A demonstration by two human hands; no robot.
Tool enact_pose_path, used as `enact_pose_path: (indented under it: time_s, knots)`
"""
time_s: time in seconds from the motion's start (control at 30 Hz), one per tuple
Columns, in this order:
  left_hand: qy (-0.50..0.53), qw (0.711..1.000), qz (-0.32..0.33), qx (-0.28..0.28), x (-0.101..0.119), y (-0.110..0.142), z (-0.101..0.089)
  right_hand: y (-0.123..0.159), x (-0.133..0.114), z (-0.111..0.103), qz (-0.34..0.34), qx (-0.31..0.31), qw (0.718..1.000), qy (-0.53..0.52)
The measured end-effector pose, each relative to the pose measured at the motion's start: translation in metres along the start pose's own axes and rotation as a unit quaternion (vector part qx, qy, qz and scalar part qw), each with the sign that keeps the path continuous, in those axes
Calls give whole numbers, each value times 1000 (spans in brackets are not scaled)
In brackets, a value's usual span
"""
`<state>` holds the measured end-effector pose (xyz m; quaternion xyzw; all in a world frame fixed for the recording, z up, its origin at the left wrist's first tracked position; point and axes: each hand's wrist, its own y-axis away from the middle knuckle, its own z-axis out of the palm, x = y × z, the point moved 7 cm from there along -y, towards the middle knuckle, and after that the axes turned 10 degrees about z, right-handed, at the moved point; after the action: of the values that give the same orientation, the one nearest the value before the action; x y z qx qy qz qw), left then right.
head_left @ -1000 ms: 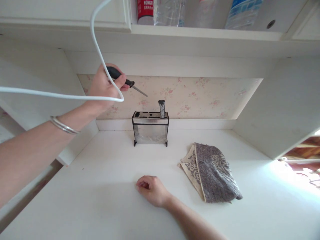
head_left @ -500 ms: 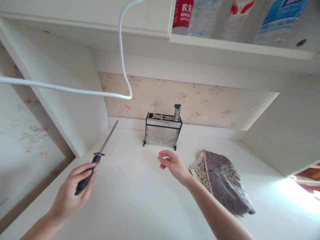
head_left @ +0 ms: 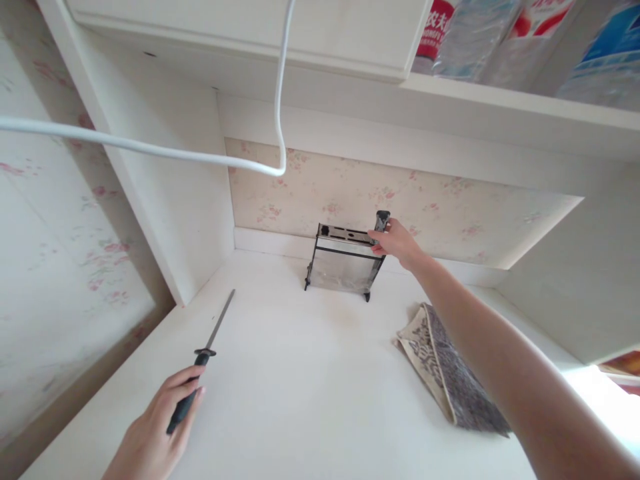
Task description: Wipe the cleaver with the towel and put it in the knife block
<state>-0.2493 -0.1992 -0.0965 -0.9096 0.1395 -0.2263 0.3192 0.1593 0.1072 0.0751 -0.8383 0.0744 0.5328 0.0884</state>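
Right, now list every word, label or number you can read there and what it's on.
"农夫": red bottle label, top right; the Latin letters beneath are too blurred to be sure of.
White-and-red label: lettering cut off, unreadable.
Blue label: white mark cut off, unreadable.
Sharpening rod, knife block: no legible text.

Left hand [head_left: 150,427] grips black-handled steel rod [head_left: 220,325] near worktop's [head_left: 300,387] left edge, tip toward back left corner. Right hand [head_left: 399,241] round handle [head_left: 383,217] at right end of knife block [head_left: 343,268], near back edge. Patterned cloth [head_left: 450,373] toward right edge, partly behind right forearm [head_left: 493,333].
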Motion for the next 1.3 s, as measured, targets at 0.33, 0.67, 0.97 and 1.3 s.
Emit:
enact_pose_path:
  time_s: [0.33,0.67,0.97,1.3]
  knots:
    - [-65,996,-17,-51,-11,15,7,-16,-45,-6,4,-2,1000,25]
    - [-148,987,11,-58,-13,13,13,28,-136,-62,-129,-19,991,40]
    - [-189,980,14,-67,-12,11,14,150,-140,-53,-347,38,937,10]
    - [-214,972,-1,-92,-14,10,19,264,-55,66,-577,-48,814,47]
